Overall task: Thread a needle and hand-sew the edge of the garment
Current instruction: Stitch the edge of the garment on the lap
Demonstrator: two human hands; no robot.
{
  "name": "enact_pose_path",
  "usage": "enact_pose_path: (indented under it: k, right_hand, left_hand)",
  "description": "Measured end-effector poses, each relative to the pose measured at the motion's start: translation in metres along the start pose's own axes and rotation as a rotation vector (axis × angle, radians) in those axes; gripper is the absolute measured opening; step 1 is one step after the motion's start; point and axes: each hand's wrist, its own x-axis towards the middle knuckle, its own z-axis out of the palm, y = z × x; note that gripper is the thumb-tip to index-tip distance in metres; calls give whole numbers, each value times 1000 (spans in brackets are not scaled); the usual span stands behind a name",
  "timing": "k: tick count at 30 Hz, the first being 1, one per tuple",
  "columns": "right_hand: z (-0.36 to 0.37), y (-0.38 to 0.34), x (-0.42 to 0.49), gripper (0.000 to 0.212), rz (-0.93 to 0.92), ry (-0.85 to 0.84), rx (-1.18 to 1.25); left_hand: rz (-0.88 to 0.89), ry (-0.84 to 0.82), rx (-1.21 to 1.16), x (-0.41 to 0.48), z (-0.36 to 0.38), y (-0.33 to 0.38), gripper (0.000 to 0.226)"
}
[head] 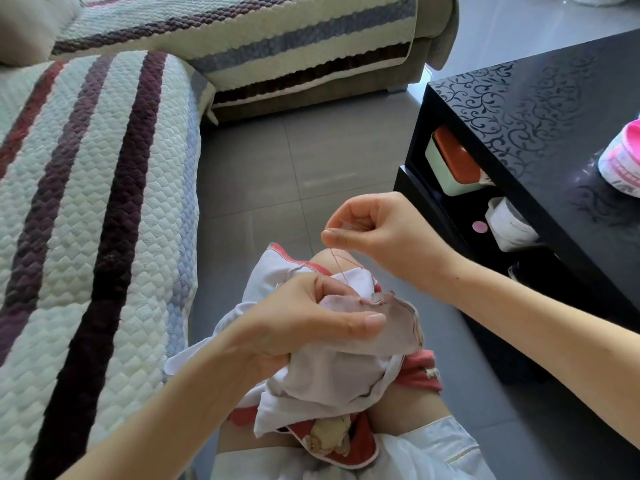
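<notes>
Two hands work over the lap. The left hand (304,323) grips a bunched fold of the garment (332,372), its thumb lying flat across the pale cloth and its fingers curled underneath. The right hand (377,237), raised just beyond it, pinches a red thread (335,268) between thumb and forefinger, the other fingers curled in. The thread runs taut down to the cloth's edge beside the left fingers. I cannot make out the needle; it is too small to see.

The garment is white with red trim and lies heaped on the person's knees, near and about the middle of the scene. Grey floor (294,161) spreads beyond the knees. A striped, quilted sofa (104,202) fills the left side and runs across the far end. On the right stands a black table (536,116) with a scrolled pattern on top. A pink-and-white object (623,161) sits at its right edge. On the shelf below are a box (450,164) with an orange lid and, nearer, a white tub (509,226).
</notes>
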Motion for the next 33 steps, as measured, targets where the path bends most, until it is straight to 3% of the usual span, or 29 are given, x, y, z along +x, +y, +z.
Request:
enact_pose_path:
  k: [4, 6, 8, 12, 19, 26, 33]
  right_hand:
    - [-24, -4, -20, 36, 125, -195, 73]
    - [-28, -2, -30, 33, 151, -351, 55]
    - [-29, 5, -38, 28, 160, -408, 63]
    - [-29, 4, -49, 16, 194, -427, 124]
    - [-34, 5, -52, 30, 349, -322, 156]
    - [-34, 12, -58, 26, 453, -348, 331]
    - [-33, 15, -60, 20, 473, -370, 345]
  left_hand:
    - [34, 72, -28, -5, -6, -6, 37]
    - [58, 105, -31, -8, -6, -4, 22]
    - [72, 148, 2, -9, -7, -2, 26]
    - [78, 165, -40, -9, -1, 1, 39]
    - [141, 316, -312, -9, 8, -3, 26]
    - [120, 440, -579, -2, 13, -6, 23]
    - [12, 368, -870, 3, 6, -8, 29]
